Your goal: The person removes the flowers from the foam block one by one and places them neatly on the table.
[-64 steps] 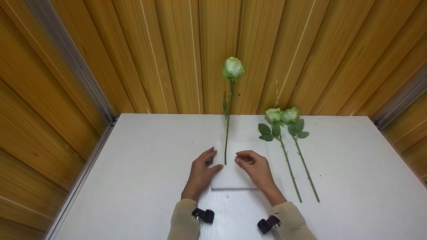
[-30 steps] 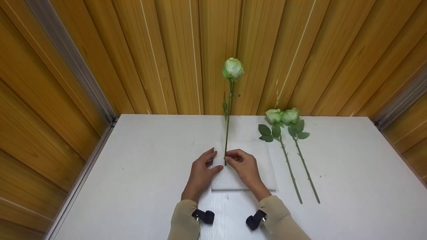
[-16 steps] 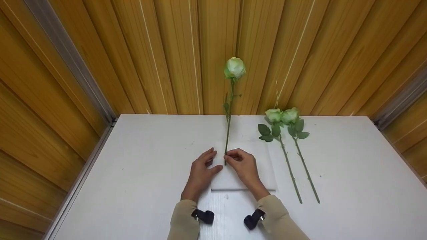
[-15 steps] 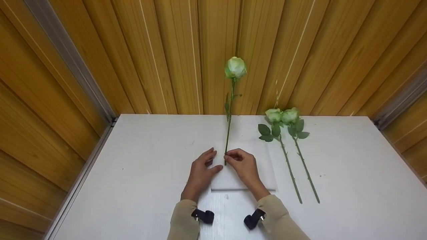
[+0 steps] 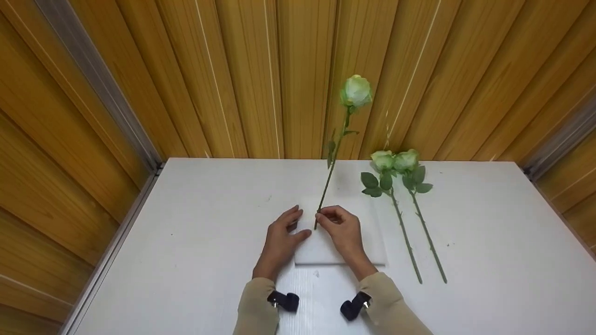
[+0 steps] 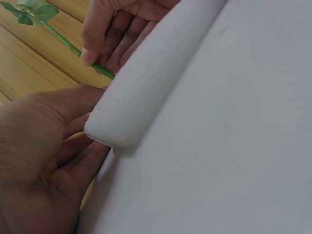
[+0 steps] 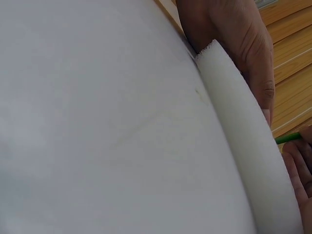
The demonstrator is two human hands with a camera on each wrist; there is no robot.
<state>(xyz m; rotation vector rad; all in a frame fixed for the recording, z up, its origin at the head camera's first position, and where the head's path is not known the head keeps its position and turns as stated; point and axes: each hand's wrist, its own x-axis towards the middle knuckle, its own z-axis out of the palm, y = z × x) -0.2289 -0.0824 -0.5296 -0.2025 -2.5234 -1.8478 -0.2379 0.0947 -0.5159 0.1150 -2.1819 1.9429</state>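
A pale green-white rose (image 5: 357, 91) rises from a flat white foam block (image 5: 321, 253), its bloom leaning to the right and the foot of its stem on the foam. My right hand (image 5: 342, 232) pinches the stem low down between thumb and fingers. At the foam's left side my left hand (image 5: 279, 242) holds the edge, thumb over the top. Seen in the left wrist view, its curled fingers touch the foam's end (image 6: 117, 117). In the right wrist view the foam hides most of the stem. How deep the stem goes in is hidden.
Two more roses (image 5: 405, 218) with dark leaves lie side by side to the right of the foam, blooms toward the back. Beneath everything is a white table (image 5: 186, 232). Wood-patterned panels (image 5: 242, 79) wall the back and sides.
My right hand has come left and taken hold of the rose's stem. From near upright, the rose has tilted to the right. My left hand has stayed in place.
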